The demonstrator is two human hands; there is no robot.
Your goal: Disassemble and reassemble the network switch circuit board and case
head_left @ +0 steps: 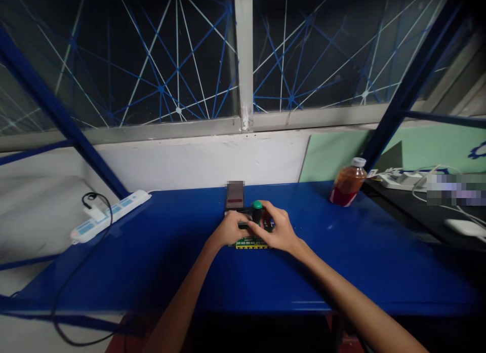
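A screwdriver (257, 212) with a black handle and a green cap stands upright near the middle of the table. My right hand (283, 230) is closed round its handle from the right. Below it lies a green circuit board (246, 242) with a yellow strip along its front edge, partly covered by both hands. My left hand (228, 229) rests at the board's left side, its fingers bent in toward the screwdriver. What those left fingers grip, if anything, is hidden. The screwdriver's tip cannot be made out.
Behind my hands a dark phone-like device (235, 195) leans up on the blue table (182, 231). A bottle (347, 183) of amber drink stands at the back right. On the left lies a white power strip (114, 215) with a black cable. A dark surface with chargers adjoins on the right.
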